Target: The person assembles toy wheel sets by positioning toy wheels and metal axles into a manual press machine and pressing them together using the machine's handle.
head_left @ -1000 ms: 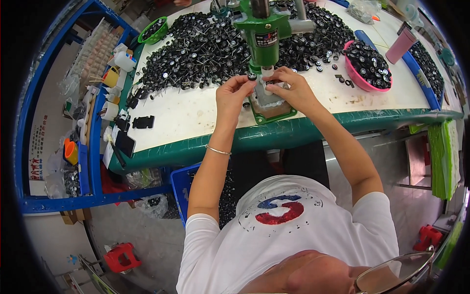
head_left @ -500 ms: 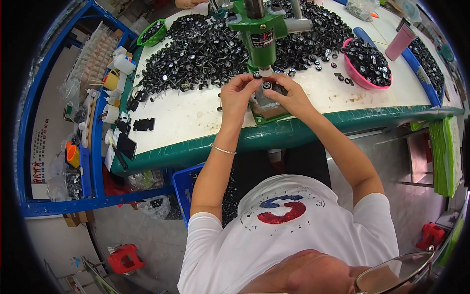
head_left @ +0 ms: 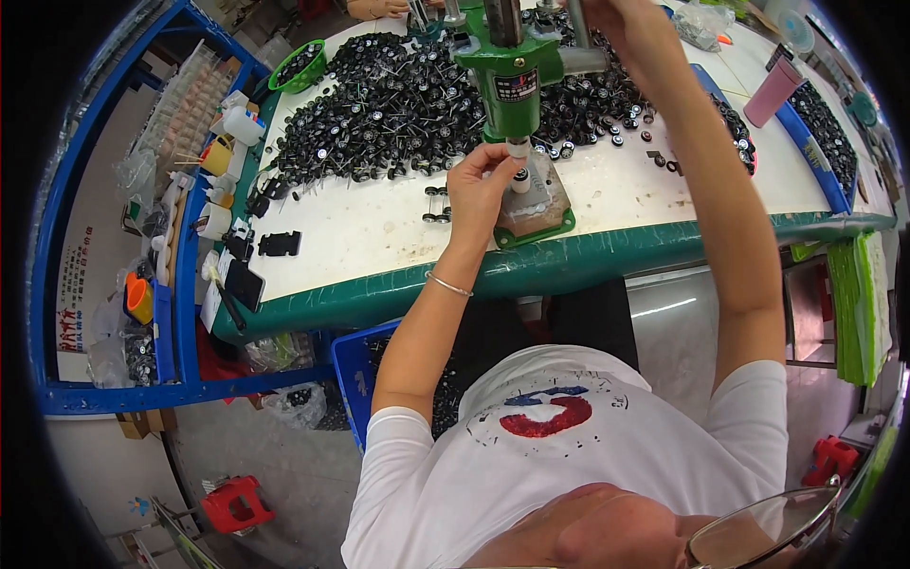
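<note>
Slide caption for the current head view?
Left hand at a green press, right hand near its upper end, black wheels heaped behind.

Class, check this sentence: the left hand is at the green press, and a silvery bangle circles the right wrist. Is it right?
Not quite: the head view shows the silvery bangle circling the left wrist, not the right. The left hand is at the green press.
</note>
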Demonstrator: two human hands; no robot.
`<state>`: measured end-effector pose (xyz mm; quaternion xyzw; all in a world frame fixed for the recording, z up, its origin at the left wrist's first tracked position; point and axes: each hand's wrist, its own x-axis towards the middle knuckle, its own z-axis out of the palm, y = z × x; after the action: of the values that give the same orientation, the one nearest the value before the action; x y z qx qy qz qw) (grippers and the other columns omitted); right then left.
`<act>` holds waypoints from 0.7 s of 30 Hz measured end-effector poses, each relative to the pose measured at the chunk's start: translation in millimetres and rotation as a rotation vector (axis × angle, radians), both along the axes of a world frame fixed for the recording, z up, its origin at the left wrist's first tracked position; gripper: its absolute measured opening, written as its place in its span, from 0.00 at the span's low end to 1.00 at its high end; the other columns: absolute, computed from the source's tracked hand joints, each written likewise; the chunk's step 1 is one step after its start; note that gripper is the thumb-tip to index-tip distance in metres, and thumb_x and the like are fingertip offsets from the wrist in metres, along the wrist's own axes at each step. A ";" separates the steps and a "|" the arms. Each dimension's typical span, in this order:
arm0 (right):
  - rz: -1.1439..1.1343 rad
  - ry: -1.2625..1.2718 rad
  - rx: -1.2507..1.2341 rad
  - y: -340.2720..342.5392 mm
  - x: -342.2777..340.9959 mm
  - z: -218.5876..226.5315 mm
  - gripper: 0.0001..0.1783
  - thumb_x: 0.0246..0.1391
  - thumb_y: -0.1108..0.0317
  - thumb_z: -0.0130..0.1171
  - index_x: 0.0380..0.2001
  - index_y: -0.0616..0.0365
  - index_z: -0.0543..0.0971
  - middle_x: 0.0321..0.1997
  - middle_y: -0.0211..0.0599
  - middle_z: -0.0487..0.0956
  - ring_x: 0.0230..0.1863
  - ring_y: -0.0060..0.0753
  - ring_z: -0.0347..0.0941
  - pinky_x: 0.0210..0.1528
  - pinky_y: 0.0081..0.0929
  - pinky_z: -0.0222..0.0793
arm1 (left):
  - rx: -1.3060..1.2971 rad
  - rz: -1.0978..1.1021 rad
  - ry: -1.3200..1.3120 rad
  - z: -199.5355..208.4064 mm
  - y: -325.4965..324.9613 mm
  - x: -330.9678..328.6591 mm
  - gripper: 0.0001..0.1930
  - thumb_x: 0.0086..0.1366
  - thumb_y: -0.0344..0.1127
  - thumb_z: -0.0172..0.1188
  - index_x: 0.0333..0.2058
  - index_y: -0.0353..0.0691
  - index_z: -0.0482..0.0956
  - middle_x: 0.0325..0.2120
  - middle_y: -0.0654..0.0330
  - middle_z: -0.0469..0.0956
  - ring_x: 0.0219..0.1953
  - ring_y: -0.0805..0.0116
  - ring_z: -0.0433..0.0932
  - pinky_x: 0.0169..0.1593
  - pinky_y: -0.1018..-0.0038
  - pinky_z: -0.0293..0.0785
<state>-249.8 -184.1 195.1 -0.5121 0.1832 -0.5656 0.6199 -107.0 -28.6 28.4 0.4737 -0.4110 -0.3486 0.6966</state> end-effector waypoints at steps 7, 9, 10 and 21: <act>0.470 0.075 0.387 -22.9 22.3 85.3 0.11 0.64 0.61 0.54 0.29 0.54 0.76 0.17 0.20 0.67 0.13 0.15 0.57 0.13 0.15 0.50 | 0.015 -0.045 0.047 6.9 -2.9 -6.5 0.06 0.57 0.26 0.66 0.35 0.35 0.84 0.28 0.68 0.80 0.31 0.82 0.73 0.39 0.83 0.69; 0.030 0.088 0.008 -10.1 34.9 66.1 0.13 0.63 0.60 0.55 0.25 0.51 0.73 0.15 0.17 0.61 0.11 0.13 0.50 0.11 0.15 0.41 | 0.010 -0.052 0.037 4.7 -3.6 -6.2 0.06 0.58 0.26 0.66 0.35 0.35 0.84 0.29 0.68 0.80 0.31 0.82 0.74 0.39 0.82 0.70; -0.015 0.071 -0.026 -4.8 33.3 68.8 0.14 0.62 0.60 0.56 0.23 0.50 0.72 0.15 0.17 0.61 0.11 0.12 0.50 0.11 0.15 0.41 | 0.000 -0.055 0.028 3.6 -4.0 -5.6 0.06 0.58 0.26 0.66 0.35 0.35 0.84 0.29 0.67 0.80 0.31 0.82 0.74 0.39 0.82 0.70; -0.109 -0.209 -0.348 49.2 13.5 52.0 0.18 0.60 0.62 0.58 0.19 0.48 0.65 0.13 0.16 0.58 0.11 0.10 0.50 0.12 0.15 0.43 | 0.032 -0.035 0.010 0.9 2.6 -1.5 0.05 0.58 0.26 0.66 0.35 0.35 0.84 0.29 0.67 0.81 0.31 0.81 0.75 0.38 0.82 0.71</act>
<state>-236.3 -135.0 247.1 -0.5395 0.0448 -0.6713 0.5062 -108.5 -26.0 29.4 0.4757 -0.4100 -0.3699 0.6847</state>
